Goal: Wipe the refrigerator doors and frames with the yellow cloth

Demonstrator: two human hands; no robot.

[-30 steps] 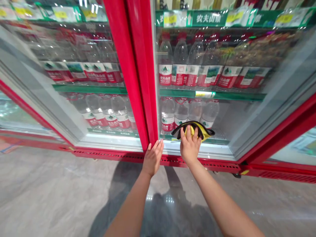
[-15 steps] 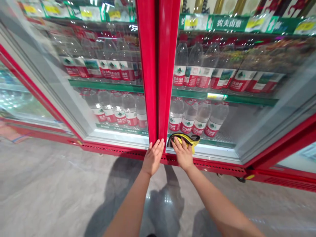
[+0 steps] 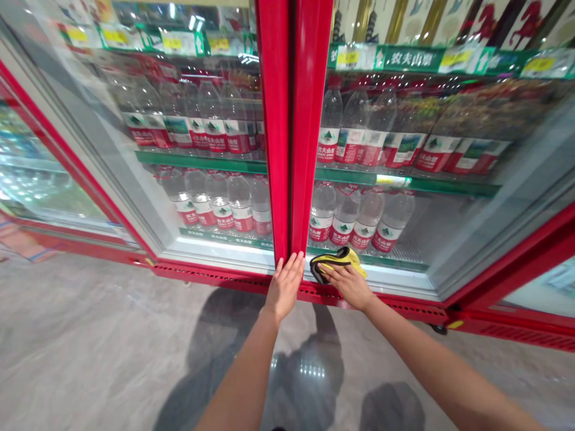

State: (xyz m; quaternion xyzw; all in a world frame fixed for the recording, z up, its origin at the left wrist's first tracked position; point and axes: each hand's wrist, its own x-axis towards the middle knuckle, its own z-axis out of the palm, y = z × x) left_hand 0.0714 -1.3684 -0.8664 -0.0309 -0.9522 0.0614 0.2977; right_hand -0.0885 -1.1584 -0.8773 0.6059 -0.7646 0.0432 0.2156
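Note:
My left hand lies flat with its fingers stretched out against the bottom of the red door frames, where two cooler doors meet. To its right, my right hand presses a folded yellow and grey cleaning cloth with black edging to the lower corner of the right glass door. Its fingers point left over the cloth, and part of the cloth bunches up above them. Behind the glass, just above the cloth, stand large water bottles with red and white labels.
More bottles fill the shelves behind the left door. A green shelf edge crosses behind the right glass. Below the doors runs a red vented base, above a grey floor. Another red-framed cooler adjoins at the right.
My right hand has turned so its fingers point more to the left, and it has moved slightly right with the cloth. My left hand stays on the frame. The view has shifted slightly.

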